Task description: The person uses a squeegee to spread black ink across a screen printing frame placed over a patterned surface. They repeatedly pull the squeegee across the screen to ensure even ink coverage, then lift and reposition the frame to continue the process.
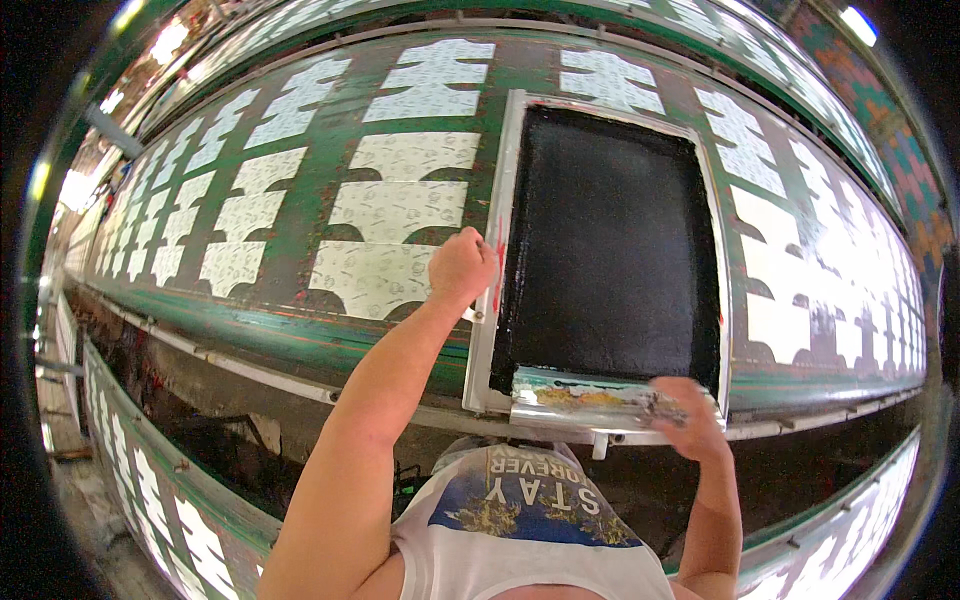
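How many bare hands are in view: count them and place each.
2: the left hand, closed at the left side of the screen frame; the right hand, blurred, at the squeegee.

A long green bench (285,328) has a pale rail (270,375) along its near edge. A far bench (640,18) lies beyond it, a near bench (205,480) before it; past its far right, an orange-and-teal surface (908,150) and a lit lamp (858,25).

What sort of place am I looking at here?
Probably a cloth-printing workshop: a framed black screen lies on a long green table, among rows of pale patterned pieces, likely cloth.
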`<state>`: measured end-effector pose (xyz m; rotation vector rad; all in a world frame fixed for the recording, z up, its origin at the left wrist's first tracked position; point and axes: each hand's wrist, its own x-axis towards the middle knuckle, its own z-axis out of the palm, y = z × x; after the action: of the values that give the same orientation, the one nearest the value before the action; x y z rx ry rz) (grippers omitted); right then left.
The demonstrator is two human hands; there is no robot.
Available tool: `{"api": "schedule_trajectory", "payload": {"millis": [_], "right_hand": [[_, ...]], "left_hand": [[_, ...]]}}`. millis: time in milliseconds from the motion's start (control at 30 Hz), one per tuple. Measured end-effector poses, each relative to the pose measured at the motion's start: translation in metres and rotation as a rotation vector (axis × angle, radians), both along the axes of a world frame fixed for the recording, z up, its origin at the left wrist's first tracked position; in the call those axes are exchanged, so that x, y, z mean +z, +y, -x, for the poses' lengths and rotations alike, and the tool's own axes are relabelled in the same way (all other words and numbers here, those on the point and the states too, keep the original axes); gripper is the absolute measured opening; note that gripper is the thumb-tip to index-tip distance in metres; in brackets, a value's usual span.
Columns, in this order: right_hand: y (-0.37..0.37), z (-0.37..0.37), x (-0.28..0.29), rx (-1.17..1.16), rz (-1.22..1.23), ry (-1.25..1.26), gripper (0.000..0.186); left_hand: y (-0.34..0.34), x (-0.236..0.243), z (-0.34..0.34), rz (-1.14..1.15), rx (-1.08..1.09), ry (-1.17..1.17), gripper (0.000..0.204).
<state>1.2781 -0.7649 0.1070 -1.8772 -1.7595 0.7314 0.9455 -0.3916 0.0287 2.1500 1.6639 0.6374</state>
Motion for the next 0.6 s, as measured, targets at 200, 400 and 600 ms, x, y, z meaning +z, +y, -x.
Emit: {"api": "schedule_trajectory", "payload": {"millis": [200, 400, 600], "right_hand": [[-0.063, -0.146, -0.077, -0.794, -0.072, -0.256, 0.038], [-0.085, -0.166, -0.104, -0.991, 0.175, 0.398, 0.036], [-0.076, -0.158, -0.122, -0.968, -0.031, 0.379, 0.037]], "left_hand": [[-0.012, 0.005, 0.000, 0.223, 0.046, -0.030, 0.029], [-0.025, 0.007, -0.009, 0.307, 0.190, -0.199, 0.044], [-0.033, 0.019, -0.005, 0.359, 0.140, -0.354, 0.052]]}}
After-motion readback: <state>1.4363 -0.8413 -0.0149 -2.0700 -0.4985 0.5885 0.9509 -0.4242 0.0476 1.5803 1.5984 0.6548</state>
